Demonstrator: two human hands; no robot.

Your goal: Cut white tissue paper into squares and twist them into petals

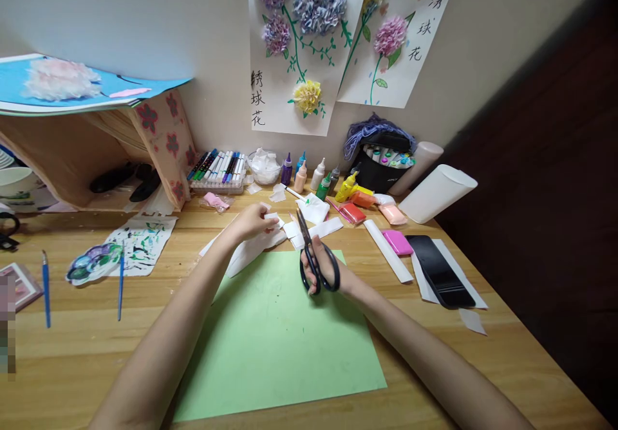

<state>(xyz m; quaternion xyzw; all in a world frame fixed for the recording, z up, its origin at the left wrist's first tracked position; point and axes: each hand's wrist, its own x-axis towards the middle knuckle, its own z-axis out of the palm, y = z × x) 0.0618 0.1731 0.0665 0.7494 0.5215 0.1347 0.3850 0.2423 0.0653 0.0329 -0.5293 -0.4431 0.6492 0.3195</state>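
My right hand is closed on a pair of scissors with black handles. The blades point up and away from me, over white paper scraps at the far edge of a green sheet of paper. To its left, my left hand is bent, its fingers pinched at a small piece of white paper. Below that hand lies a larger crumpled white paper, partly over the green sheet's far left corner. The fingers' undersides are hidden.
Paint bottles, clay packets and a marker set stand along the wall. At right lie a black phone and a white paper strip. Two blue brushes and a painted palette sheet are at left, before a cardboard box.
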